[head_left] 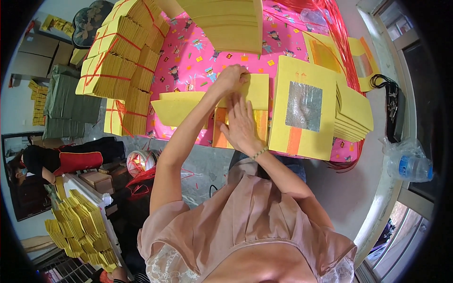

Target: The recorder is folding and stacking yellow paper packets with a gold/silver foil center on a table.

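A yellow paper sheet (257, 89) lies folded on the table in front of me, its nearer part showing an orange printed panel (221, 134). At its far left edge is my left hand (231, 78), fingers curled in and closed on the paper; the fingertips are partly hidden. My right hand (243, 123) rests flat on the nearer part of the sheet, fingers stretched out and pointing away from me. Just right of it stands a thick stack of yellow paper (281, 118), with a silver square and an orange strip on top. More folded yellow paper (177, 111) lies to the left.
Yellow paper bundles tied with red string (115, 61) are piled at the left of the pink patterned tablecloth (188, 61). Red strings (342, 42) hang at the right, near a plastic bottle (410, 167). A person (78, 155) bends over at far left.
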`<action>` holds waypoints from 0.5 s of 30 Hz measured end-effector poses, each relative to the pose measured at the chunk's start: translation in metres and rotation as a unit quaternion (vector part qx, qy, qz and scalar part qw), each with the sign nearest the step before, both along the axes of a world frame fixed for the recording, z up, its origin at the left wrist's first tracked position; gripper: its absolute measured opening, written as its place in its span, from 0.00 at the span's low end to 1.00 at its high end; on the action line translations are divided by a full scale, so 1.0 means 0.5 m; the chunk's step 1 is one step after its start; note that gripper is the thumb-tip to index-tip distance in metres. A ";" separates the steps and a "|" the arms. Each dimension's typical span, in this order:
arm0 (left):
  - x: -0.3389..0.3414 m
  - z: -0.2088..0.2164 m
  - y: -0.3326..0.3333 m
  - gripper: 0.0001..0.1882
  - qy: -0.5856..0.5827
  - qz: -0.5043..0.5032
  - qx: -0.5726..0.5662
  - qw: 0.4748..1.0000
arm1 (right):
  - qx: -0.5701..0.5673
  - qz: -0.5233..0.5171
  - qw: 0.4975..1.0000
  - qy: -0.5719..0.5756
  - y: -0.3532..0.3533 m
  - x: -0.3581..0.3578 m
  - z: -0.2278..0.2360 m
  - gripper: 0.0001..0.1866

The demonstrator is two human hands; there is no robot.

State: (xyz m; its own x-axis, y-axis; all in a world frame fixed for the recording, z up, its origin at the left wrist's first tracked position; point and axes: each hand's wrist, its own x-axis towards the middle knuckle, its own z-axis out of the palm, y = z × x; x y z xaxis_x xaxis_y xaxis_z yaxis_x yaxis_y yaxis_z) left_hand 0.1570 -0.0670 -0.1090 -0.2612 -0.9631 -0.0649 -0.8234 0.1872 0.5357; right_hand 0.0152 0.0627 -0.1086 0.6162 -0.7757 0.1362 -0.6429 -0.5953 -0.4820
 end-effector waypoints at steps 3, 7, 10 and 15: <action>0.000 -0.002 0.003 0.12 0.017 0.000 -0.015 1.000 | 0.011 -0.072 0.997 -0.007 0.012 -0.026 -0.002 0.46; 0.008 -0.010 0.000 0.11 0.030 -0.007 -0.035 0.999 | 0.005 -0.126 0.992 -0.020 0.028 -0.057 -0.011 0.46; 0.007 -0.007 0.000 0.11 0.027 -0.008 -0.044 0.999 | 0.025 -0.144 0.987 -0.063 0.033 -0.057 -0.009 0.47; 0.002 0.000 -0.007 0.14 0.025 0.009 -0.014 1.000 | -0.027 -0.083 0.996 0.013 0.026 -0.038 0.019 0.41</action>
